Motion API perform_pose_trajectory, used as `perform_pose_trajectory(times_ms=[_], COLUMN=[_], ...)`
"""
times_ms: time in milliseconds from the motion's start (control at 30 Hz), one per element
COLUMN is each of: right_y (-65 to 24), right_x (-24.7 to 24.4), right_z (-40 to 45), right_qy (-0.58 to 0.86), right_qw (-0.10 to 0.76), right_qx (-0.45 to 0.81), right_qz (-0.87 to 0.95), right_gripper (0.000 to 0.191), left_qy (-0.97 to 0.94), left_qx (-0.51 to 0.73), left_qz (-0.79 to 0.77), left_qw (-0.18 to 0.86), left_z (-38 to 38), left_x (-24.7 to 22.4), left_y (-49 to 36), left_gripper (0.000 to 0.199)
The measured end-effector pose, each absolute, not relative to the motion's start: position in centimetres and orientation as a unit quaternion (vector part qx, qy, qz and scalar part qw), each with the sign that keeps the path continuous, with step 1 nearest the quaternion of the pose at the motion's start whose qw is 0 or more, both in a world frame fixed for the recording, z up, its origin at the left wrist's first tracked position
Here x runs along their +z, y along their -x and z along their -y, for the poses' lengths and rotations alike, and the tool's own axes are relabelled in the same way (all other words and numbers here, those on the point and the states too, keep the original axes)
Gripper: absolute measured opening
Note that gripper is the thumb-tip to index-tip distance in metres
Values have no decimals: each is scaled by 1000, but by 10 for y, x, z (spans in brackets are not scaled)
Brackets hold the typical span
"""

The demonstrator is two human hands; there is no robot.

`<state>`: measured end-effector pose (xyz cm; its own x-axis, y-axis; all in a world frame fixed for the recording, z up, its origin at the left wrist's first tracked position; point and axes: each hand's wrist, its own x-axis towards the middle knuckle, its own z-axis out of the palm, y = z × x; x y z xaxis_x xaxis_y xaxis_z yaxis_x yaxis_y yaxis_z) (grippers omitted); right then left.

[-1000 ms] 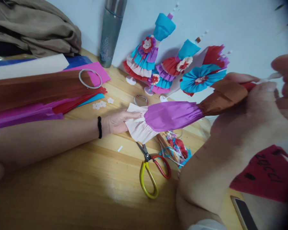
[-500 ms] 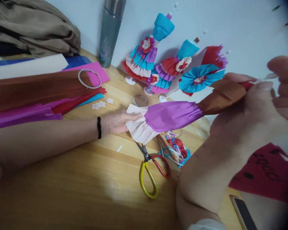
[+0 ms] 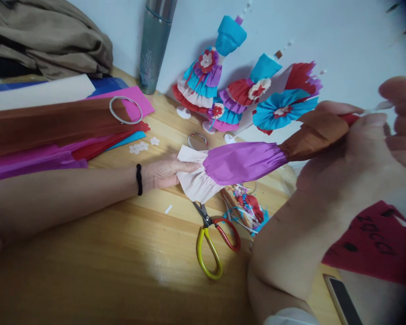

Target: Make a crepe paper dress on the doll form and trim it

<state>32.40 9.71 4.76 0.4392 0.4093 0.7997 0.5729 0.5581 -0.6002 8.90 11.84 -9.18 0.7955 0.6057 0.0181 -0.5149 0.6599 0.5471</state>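
A crepe-paper dress (image 3: 243, 163) on a thin white stem is stretched sideways between my hands, with a brown top, a purple layer and a pale pink gathered hem. My left hand (image 3: 171, 172) pinches the pale hem, thumb on top. At the brown end, my right hand (image 3: 365, 135) grips the top and the white stem near a bit of red paper; part of its grip is hidden behind the wrist. Scissors (image 3: 208, 230) with one yellow and one red handle lie below the dress, blades parted. Paper scraps (image 3: 252, 207) in mixed colours lie beside them.
Several finished paper dresses (image 3: 230, 36) on stands line the wall. A grey-green flask (image 3: 154, 49) stands behind coloured crepe sheets (image 3: 54, 124) topped by a silver ring (image 3: 126, 110). Small paper flowers (image 3: 139, 147) and a tape roll (image 3: 198, 141) lie nearby. A phone (image 3: 343, 300) rests at lower right.
Almost nothing differs. The view has shifted very slightly, and both hands keep the same hold on the paper dress.
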Motion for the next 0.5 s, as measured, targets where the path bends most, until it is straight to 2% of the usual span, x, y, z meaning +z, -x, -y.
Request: perform_pose_trajectory(times_ms=[100, 200, 367, 500], right_y=[-326, -319, -307, -309], right_x=[48, 48, 49, 48], right_z=[-92, -89, -89, -90], right_qy=[468, 443, 336, 326], right_qw=[702, 689, 673, 663], right_qx=[-57, -51, -20, -25], right_qz=[533, 571, 659, 673], right_gripper=[29, 17, 34, 32], left_qy=[-279, -282, -279, -277], left_qx=[309, 311, 314, 314], left_qz=[-81, -77, -78, -76], left_qw=[906, 904, 904, 905], left_z=[-119, -119, -120, -120], left_x=[-91, -92, -95, -97], left_y=[-89, -90, -92, -93], left_gripper=[48, 51, 48, 44])
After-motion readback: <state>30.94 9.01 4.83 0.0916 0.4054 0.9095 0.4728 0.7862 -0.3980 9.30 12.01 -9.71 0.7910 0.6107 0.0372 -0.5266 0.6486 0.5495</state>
